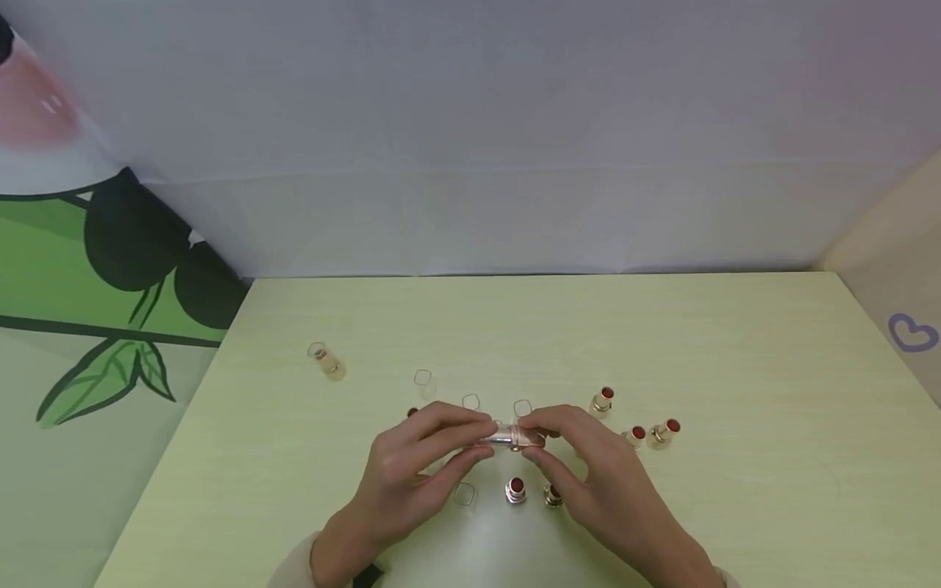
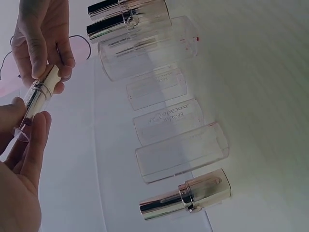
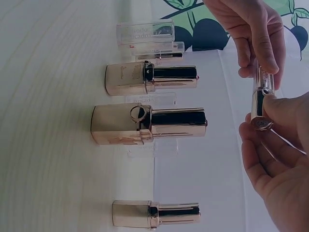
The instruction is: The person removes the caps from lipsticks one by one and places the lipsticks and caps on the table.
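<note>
Over the middle of the table, both hands hold one gold lipstick [image 3: 261, 104] between them, lying sideways. My left hand [image 1: 415, 461] pinches the clear cap [image 2: 21, 133], which sits around the lipstick's slim end. At the other end, my right hand [image 1: 599, 469] grips the gold base between thumb and fingers. Directly below them stand an uncapped lipstick [image 1: 516, 490] with a dark red tip and another lipstick [image 1: 553, 496] partly behind the right hand. An upright clear cap [image 1: 465, 493] is near the left hand. How deep the held lipstick sits in its cap is hard to tell.
Right of the hands stand several uncapped lipsticks [image 1: 664, 431]. Clear caps [image 1: 422, 377] stand beyond the hands, some partly covered by them. A capped lipstick [image 1: 327, 361] is farther left on the pale table [image 1: 243, 457]. A grey-white wall [image 1: 515, 220] borders the back edge.
</note>
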A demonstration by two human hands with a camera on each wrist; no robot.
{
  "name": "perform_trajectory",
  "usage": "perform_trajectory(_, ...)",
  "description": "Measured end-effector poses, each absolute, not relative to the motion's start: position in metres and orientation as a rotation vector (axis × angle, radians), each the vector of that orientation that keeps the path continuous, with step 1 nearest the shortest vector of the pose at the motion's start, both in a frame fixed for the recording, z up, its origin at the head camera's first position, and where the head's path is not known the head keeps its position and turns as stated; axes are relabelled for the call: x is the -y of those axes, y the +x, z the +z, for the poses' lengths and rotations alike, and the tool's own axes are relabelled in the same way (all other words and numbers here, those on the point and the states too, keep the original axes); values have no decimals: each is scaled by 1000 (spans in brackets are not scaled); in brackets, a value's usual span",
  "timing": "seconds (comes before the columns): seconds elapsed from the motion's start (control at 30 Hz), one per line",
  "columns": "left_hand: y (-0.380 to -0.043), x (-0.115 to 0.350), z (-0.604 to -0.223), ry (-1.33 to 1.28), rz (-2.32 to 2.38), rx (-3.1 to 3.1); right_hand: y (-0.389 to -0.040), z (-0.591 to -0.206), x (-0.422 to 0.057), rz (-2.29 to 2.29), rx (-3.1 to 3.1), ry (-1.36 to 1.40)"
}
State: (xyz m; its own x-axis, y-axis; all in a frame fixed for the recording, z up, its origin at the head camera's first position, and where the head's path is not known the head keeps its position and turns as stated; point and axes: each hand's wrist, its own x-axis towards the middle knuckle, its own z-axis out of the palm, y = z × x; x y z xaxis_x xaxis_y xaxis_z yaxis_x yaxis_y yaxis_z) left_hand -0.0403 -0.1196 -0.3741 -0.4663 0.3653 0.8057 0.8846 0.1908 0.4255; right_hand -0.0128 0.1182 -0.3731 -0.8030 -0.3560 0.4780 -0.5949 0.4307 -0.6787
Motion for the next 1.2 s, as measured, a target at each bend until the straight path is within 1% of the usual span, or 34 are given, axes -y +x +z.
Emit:
perform_trajectory(0.27,-42,122,-373,-1155,-1260,1931,-14,-373,-121,1294,2427,836)
perform_trajectory(0.47,-45,131,-368,-1099,-1300,1921,-17,-372,-127,1275,2494,739)
perform_trajectory(0.9,-47,135,-366,-1059,-1258,1947,-22,-375,-128,1349,2479,691)
perform_trajectory(1.2,-48,137,-366,-1054,-1258,1981,-17,-376,-134,1371,2520,587)
